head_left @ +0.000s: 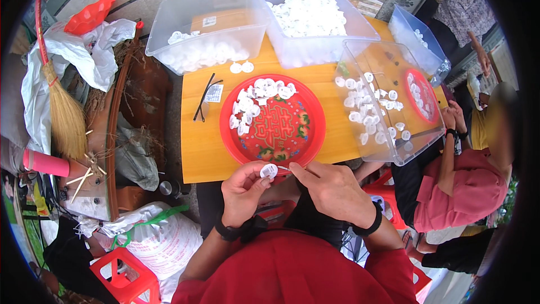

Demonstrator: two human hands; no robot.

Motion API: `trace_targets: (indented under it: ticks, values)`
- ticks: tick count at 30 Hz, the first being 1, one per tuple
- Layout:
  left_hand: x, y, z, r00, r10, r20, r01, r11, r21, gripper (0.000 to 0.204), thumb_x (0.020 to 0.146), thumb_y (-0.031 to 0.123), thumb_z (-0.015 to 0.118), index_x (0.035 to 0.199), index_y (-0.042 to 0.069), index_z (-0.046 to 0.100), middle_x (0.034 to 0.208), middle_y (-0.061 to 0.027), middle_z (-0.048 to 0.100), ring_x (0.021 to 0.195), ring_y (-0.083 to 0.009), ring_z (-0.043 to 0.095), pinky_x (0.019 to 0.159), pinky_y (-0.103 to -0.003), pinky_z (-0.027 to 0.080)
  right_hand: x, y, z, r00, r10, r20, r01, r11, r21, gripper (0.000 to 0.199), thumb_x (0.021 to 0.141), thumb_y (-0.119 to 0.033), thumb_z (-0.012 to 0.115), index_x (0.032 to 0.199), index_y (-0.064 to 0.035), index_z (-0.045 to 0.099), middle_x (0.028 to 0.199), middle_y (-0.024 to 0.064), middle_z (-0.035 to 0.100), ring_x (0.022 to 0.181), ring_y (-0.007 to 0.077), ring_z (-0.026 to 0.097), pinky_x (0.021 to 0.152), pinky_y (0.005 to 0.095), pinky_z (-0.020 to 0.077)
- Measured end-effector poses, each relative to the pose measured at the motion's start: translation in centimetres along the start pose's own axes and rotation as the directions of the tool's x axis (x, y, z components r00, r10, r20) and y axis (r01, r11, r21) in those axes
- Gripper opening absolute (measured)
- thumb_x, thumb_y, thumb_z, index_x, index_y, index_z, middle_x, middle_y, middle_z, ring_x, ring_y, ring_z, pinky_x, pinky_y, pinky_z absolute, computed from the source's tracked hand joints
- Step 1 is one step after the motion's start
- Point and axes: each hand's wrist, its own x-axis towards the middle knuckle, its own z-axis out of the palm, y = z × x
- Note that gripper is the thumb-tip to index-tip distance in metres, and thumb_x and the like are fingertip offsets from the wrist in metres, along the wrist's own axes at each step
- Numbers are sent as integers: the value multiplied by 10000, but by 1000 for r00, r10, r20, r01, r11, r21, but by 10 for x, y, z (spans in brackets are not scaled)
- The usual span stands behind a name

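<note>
My left hand pinches a small round white plastic cap with dark marks on its face, just past the near rim of a red round tray. From the right, my right hand closes on a thin tool; only its slim pale tip shows, pointing at the cap's edge. Whether the tip touches the cap I cannot tell. Several similar white caps lie along the tray's far and left side, over its printed red and green pattern.
Clear bins of white caps line the table's back. Folded glasses lie left of the tray. To the right, another person works beside a clear lid or bin. A straw broom leans at left.
</note>
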Motion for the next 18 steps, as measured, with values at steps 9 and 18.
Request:
trace_targets:
  ticks: [9, 18]
  values:
    - [-4, 4, 1, 997, 53, 62, -55, 998, 15, 285, 824, -145, 512, 1093, -54, 543, 1052, -97, 592, 952, -136, 584, 857, -269, 474, 2, -13, 5, 998, -46, 49, 47, 999, -15, 394, 724, -125, 572, 1093, 12, 569, 746, 98, 486, 609, 226, 546, 553, 322, 444]
    - [-7, -1, 2, 999, 47, 7, -48, 993, 108, 266, 814, -160, 513, 1043, -38, 571, 1049, -81, 593, 951, -125, 577, 837, -249, 475, 6, -16, 6, 985, -106, 135, 116, 991, -69, 422, 724, -138, 577, 1084, 81, 539, 774, 119, 516, 617, 223, 556, 554, 316, 449]
